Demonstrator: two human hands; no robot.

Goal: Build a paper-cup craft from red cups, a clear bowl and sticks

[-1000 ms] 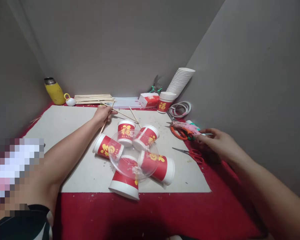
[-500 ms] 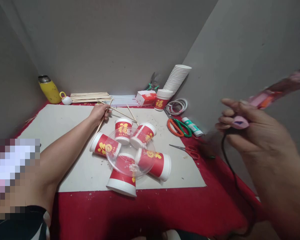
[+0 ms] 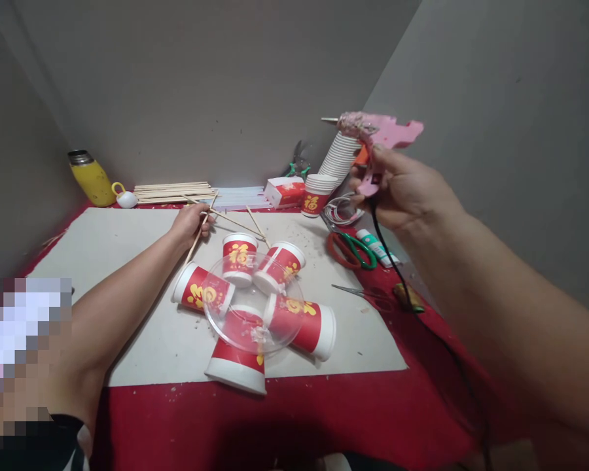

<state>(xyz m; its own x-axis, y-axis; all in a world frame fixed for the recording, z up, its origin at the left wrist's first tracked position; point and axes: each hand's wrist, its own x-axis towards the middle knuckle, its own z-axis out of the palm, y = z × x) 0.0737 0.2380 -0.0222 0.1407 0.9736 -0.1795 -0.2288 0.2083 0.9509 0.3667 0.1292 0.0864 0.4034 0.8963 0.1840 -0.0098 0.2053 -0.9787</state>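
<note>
My right hand [image 3: 402, 190] is closed round the grip of a pink glue gun [image 3: 380, 134], held up in the air with its nozzle pointing left and its black cord hanging down. My left hand [image 3: 190, 222] pinches thin wooden sticks [image 3: 228, 220] just behind a ring of several red paper cups [image 3: 255, 297] lying on their sides. A clear plastic lid [image 3: 252, 302] rests on top of the cups. The cups sit on a white board [image 3: 127, 261].
On the red cloth at the right lie scissors [image 3: 351, 248], a glue stick [image 3: 377, 247], small red scissors [image 3: 368, 294] and coiled wire [image 3: 341, 210]. At the back stand a leaning cup stack [image 3: 341, 157], a red box [image 3: 287, 191], wooden sticks [image 3: 171, 191] and a yellow bottle [image 3: 91, 178].
My right hand has picked the glue gun up from the cloth, swung it high to the right, and now holds it level above the scissors. The left hand has stayed on the sticks.
</note>
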